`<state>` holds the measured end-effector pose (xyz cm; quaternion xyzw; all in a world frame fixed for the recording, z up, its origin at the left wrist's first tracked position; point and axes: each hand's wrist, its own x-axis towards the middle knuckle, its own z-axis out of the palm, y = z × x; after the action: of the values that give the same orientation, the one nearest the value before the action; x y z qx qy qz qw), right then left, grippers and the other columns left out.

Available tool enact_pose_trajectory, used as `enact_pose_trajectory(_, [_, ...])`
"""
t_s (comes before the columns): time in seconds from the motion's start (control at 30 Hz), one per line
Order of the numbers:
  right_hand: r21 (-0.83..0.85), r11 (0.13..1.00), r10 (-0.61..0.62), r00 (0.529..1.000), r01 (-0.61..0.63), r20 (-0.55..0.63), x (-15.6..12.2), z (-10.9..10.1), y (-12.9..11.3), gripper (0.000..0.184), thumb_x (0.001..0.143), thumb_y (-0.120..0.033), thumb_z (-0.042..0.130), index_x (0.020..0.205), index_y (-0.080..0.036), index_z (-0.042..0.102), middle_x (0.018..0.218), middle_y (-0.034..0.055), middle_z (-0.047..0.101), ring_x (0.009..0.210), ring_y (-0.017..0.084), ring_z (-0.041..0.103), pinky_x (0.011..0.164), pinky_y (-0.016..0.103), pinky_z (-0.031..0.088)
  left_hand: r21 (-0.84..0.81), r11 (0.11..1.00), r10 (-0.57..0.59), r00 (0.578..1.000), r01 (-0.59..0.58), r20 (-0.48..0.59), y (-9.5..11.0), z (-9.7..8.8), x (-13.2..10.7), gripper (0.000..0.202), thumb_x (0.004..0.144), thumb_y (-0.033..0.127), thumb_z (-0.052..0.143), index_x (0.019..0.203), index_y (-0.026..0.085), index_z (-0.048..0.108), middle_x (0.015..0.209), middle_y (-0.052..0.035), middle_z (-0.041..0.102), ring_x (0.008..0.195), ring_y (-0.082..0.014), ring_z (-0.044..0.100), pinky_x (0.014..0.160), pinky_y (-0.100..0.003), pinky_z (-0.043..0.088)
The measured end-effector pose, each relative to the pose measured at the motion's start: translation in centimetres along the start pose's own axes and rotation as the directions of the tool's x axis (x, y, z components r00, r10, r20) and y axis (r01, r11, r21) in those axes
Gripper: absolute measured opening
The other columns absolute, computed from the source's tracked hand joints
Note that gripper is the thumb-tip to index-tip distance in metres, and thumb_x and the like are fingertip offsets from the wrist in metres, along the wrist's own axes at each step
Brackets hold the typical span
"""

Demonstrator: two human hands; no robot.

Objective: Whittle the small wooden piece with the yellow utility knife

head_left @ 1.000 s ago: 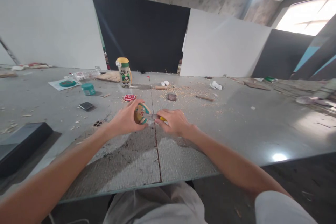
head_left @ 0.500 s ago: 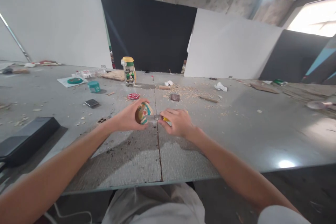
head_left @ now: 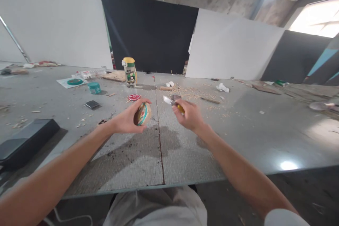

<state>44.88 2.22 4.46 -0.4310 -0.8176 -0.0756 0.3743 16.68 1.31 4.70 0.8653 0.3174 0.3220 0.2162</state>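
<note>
"Starting at the near side: grey cloth shows below the table (head_left: 190, 164), and at near left sits a black box (head_left: 29, 139)."

"Up to the middle, and here are the hands! The left hand (head_left: 129, 118) makes a wide C, thumb near, fingers far, and inside it is a round patterned piece (head_left: 143, 114), teal and cream, just left of the dark seam (head_left: 160, 148)."

"And the right hand (head_left: 191, 114)?"

"Curled snugly round the yellow handle (head_left: 180, 109) of a tool! Its pale tip (head_left: 167, 99) points far and left, well clear of the round piece. Too blurred to call the kind."

"Beyond them, a dark flat square (head_left: 91, 104) lies left, and a red disc (head_left: 134, 97) just past the left fingers."

"Right of that, a dark block (head_left: 176, 97), a thin stick (head_left: 210, 100), and pale shavings (head_left: 190, 94) scattered about!"

"Farther, a teal jar (head_left: 94, 88) on the left, then a yellow-lidded bottle (head_left: 130, 74), standing upright."

"And at the far side, a black panel (head_left: 150, 31) between white panels (head_left: 233, 42)!"
</note>
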Motion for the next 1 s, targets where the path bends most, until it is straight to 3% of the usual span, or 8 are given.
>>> enact_pose_trajectory(0.1, [0.077,0.991,-0.117,0.983,0.107,0.143,-0.7,0.5,-2.6,0.031,0.095,-0.043,0.043,0.090,-0.018,0.061,0.080,0.0025,0.066,0.067,0.014,0.055,0.060,0.026,0.031,0.057,0.998,-0.025,1.000,0.024,0.014,0.2,0.2,0.1,0.079,0.068,0.029,0.069,0.137,0.020,0.033,0.107,-0.0070,0.051,0.086,-0.0198,0.053,0.078,-0.034,0.046])
enact_pose_trajectory(0.23, [0.092,0.983,-0.174,0.961,0.158,0.214,-1.3,0.6,-4.7,0.031,0.095,-0.042,0.042,0.091,-0.019,0.062,0.085,0.0027,0.068,0.072,0.014,0.058,0.062,0.027,0.031,0.090,0.995,-0.034,0.999,0.033,0.009,0.6,0.6,0.1,0.076,0.067,0.028,0.067,0.135,0.021,0.033,0.108,-0.0065,0.050,0.088,-0.0201,0.053,0.076,-0.032,0.046])
enact_pose_trajectory(0.33, [0.091,0.982,-0.180,0.957,0.163,0.226,-1.4,0.5,-4.8,0.032,0.096,-0.043,0.041,0.092,-0.019,0.061,0.085,0.0028,0.069,0.071,0.014,0.058,0.062,0.028,0.031,0.102,0.995,-0.024,1.000,0.022,0.020,0.9,1.0,0.0,0.075,0.068,0.029,0.068,0.134,0.022,0.033,0.103,-0.0052,0.051,0.086,-0.0199,0.053,0.073,-0.032,0.046])
enact_pose_trajectory(0.57, [0.094,0.977,-0.208,0.951,0.191,0.231,-1.5,0.5,-4.7,0.029,0.095,-0.043,0.043,0.094,-0.019,0.060,0.086,0.0030,0.069,0.074,0.015,0.060,0.063,0.027,0.031,-0.009,0.994,-0.112,0.991,0.113,0.072,1.0,1.7,-0.2,0.074,0.073,0.029,0.068,0.136,0.026,0.028,0.078,0.0042,0.048,0.055,-0.0108,0.046,0.051,-0.025,0.038])
enact_pose_trajectory(0.67, [0.093,0.976,-0.214,0.949,0.197,0.232,-1.6,0.4,-4.7,0.029,0.095,-0.043,0.044,0.094,-0.019,0.060,0.085,0.0027,0.069,0.073,0.014,0.059,0.063,0.027,0.032,0.017,0.995,-0.104,0.993,0.103,0.063,0.9,1.7,-0.3,0.075,0.073,0.031,0.069,0.136,0.025,0.028,0.079,0.0038,0.049,0.057,-0.0117,0.049,0.054,-0.026,0.040])
enact_pose_trajectory(0.83, [0.077,0.976,-0.217,0.945,0.205,0.244,-1.5,0.4,-4.6,0.029,0.095,-0.042,0.044,0.095,-0.018,0.061,0.085,0.0033,0.069,0.073,0.015,0.059,0.063,0.027,0.032,0.123,0.991,-0.054,0.999,0.054,-0.003,0.4,1.8,-0.1,0.076,0.072,0.041,0.073,0.133,0.023,0.033,0.098,-0.0034,0.054,0.074,-0.0164,0.054,0.064,-0.029,0.044])
enact_pose_trajectory(1.0, [0.033,0.975,-0.220,0.946,0.219,0.238,-1.6,0.4,-5.3,0.032,0.095,-0.044,0.043,0.093,-0.019,0.063,0.081,0.0027,0.068,0.069,0.014,0.058,0.059,0.028,0.029,0.158,0.982,-0.108,0.994,0.106,0.003,0.7,2.0,0.1,0.069,0.067,0.029,0.070,0.127,0.023,0.036,0.084,0.0022,0.049,0.065,-0.0132,0.047,0.057,-0.026,0.037])
